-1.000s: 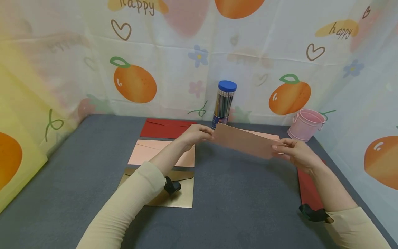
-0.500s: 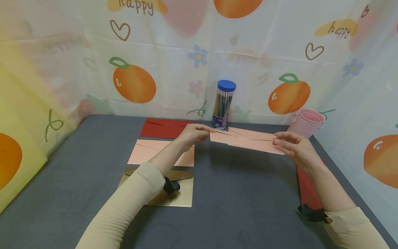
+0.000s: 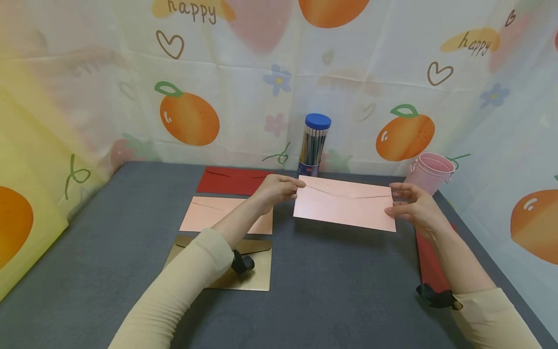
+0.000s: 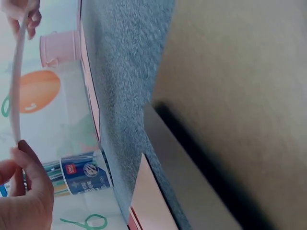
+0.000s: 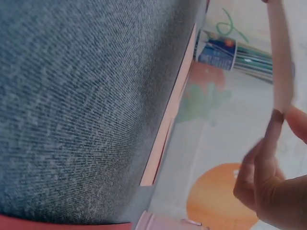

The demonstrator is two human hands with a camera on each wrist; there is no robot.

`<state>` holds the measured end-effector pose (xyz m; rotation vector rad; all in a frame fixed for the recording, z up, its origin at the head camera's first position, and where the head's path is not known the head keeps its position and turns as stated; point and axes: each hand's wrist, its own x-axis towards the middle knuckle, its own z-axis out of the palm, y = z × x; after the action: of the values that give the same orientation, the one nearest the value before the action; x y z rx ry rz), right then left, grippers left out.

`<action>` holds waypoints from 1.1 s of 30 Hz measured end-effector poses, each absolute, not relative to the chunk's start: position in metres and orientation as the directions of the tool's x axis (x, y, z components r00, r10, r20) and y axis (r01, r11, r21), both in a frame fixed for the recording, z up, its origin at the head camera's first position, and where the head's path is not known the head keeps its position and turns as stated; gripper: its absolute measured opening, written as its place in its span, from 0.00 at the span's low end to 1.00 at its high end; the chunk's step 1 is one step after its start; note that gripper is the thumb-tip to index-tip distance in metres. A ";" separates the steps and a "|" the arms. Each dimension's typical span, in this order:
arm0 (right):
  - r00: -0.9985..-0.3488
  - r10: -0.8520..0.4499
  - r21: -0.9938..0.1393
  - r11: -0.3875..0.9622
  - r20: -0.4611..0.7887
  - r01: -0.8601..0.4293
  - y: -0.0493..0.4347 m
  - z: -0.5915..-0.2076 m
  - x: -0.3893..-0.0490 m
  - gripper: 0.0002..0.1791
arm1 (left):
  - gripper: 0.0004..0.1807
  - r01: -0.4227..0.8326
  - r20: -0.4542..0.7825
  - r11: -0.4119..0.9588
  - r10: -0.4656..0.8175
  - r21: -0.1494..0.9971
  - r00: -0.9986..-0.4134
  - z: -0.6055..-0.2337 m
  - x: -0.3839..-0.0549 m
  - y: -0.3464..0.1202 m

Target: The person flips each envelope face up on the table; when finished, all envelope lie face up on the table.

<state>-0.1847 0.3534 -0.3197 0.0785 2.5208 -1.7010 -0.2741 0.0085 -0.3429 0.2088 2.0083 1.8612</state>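
A pink envelope [image 3: 344, 206] is held up between my two hands, its flap side facing the head camera. My left hand [image 3: 277, 190] pinches its upper left corner between thumb and fingers. On the right edge, my right hand [image 3: 411, 207] grips with the thumb in front. Both wrist views show the held envelope [image 5: 282, 57] nearly edge-on, raised off the table. Beneath and behind it, a second pink envelope [image 5: 168, 122] lies flat on the table; the held one hides it in the head view.
Red [image 3: 231, 180], pink [image 3: 205, 213] and gold [image 3: 257, 271] envelopes lie in a column at left, partly under my left arm. A red envelope [image 3: 433, 266] lies beneath my right forearm. A tub of pencils [image 3: 315, 145] and a pink bucket [image 3: 429, 172] stand at the back of the dark table [image 3: 340, 291].
The held pink envelope has tilted from showing its plain shaded side, through lying almost level, to showing its flap side. Both hands have kept their hold and barely moved.
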 end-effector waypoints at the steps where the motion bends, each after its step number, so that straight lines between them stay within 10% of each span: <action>1: -0.992 -0.023 -0.906 0.410 -0.122 0.102 0.353 -0.320 -0.186 0.39 | 0.15 -0.155 -0.184 0.107 0.370 0.982 -0.911 -0.343 -0.274 0.010; 33: -0.923 -0.055 -0.739 0.619 -0.380 0.267 0.404 -0.329 -0.223 0.19 | 0.25 -0.090 -0.187 0.359 0.245 0.929 -0.951 -0.353 -0.262 0.073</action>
<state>-0.2231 0.4037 -0.3295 0.1696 2.4790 -1.2176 -0.2616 0.0729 -0.3527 0.1378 2.3311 1.6220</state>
